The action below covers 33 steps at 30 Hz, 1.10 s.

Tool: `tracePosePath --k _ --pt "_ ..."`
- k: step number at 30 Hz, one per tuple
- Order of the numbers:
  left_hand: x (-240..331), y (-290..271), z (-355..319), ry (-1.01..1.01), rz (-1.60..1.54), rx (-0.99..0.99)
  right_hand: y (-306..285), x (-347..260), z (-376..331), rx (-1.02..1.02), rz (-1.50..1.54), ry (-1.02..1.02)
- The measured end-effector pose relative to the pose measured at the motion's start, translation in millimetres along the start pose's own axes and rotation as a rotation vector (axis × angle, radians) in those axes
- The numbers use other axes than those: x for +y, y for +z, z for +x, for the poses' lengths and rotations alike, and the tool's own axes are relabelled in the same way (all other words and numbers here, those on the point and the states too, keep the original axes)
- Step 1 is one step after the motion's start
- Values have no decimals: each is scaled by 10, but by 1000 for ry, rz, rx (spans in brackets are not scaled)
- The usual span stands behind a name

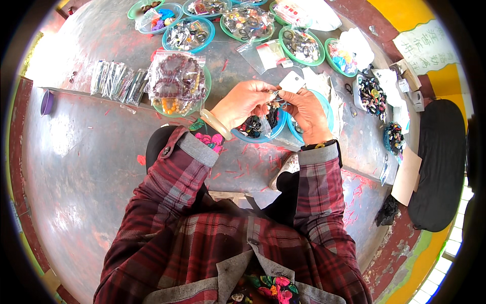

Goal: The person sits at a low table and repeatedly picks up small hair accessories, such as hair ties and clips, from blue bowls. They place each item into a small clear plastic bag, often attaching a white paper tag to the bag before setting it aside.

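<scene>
My left hand (pixel 242 104) and my right hand (pixel 306 110) meet in front of me, fingertips pinched close together. A small white card (pixel 292 82) with a hole near its top stands up from the fingers of my right hand. Between the fingertips is a small, dark, shiny thing, too small to name, and my left fingers are closed on it. Below the hands a blue basket (pixel 273 134) holds black hair ties (pixel 251 126), some in clear plastic. Beside it, partly behind my right hand, is a light-blue basket (pixel 326 104).
A basket with bagged bead bracelets (pixel 177 76) lies left of my hands, next to a row of slim packets (pixel 117 81). Several baskets of small accessories (pixel 248 23) line the far side. At right are a tub of hair ties (pixel 372 96), cardboard (pixel 406 175) and a long black case (pixel 436 164).
</scene>
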<state>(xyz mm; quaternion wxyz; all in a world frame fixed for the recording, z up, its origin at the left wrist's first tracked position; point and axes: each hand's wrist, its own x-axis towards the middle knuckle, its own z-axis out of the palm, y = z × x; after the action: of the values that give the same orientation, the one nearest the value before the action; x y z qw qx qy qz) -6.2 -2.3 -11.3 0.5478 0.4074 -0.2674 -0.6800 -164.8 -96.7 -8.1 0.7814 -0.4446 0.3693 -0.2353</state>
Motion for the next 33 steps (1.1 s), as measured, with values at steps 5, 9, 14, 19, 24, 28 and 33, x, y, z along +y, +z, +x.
tracePosePath --k 5,9,14,19,24,28,33 --pt "7 4 -13 -19 27 8 4 -12 -9 15 -11 -8" --pt "-39 -1 9 -5 -56 80 -38 -52 -11 55 -12 -36" --pt "-45 -68 21 58 -202 37 -207 -126 -10 167 -20 -106" --pt "-72 -75 76 74 -262 113 -359 -168 -20 181 80 -172" --pt "-67 -77 78 100 -279 121 -329 -265 -110 168 104 -241" --pt "-73 -82 72 118 -176 135 -333 -275 -142 147 166 -283" --pt "-46 -79 54 132 -148 182 -347 -274 -186 -9 184 -299"
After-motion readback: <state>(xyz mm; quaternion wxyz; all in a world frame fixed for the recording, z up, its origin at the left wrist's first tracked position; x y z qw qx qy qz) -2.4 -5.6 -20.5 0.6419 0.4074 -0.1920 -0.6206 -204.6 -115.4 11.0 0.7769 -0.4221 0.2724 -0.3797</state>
